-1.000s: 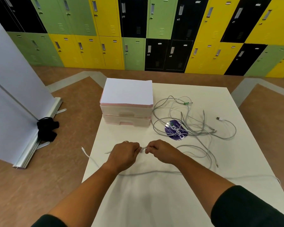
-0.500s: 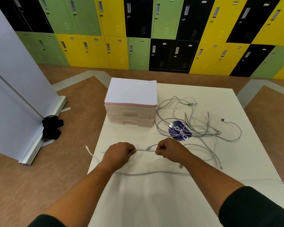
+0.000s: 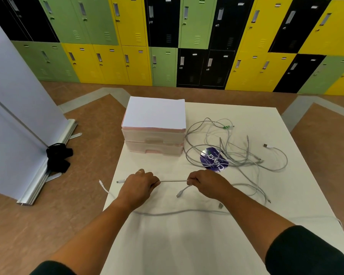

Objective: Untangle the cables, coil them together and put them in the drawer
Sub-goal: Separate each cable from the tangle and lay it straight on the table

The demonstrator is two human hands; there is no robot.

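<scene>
Since there's only the head view to go on, here's what it shows: the left hand (image 3: 139,185) and right hand (image 3: 207,183) are both fisted knuckles-up over the white table (image 3: 187,251), each with fingers curled round the same pale cable (image 3: 173,181), which runs taut and straight between them. The fingertips are tucked under the hands, so exactly how they pinch it is hidden. One plug pokes out past the left hand, and a short end droops from the right hand onto the table. A second long cable (image 3: 177,212) passes under both forearms and slips off the table edge on either side. The rest, a tangle of cables (image 3: 236,153), lies well beyond the right hand, partly covering a purple sticker (image 3: 213,161) whose lettering is too broken up to read. Just beside the tangle sits the two-drawer unit (image 3: 153,143) with both drawers closed; the frosted fronts hide whatever's inside. Off the table, a banner stand (image 3: 18,100) is cut off at the left, with a black bundle (image 3: 58,156) I can't identify at its foot.
</scene>
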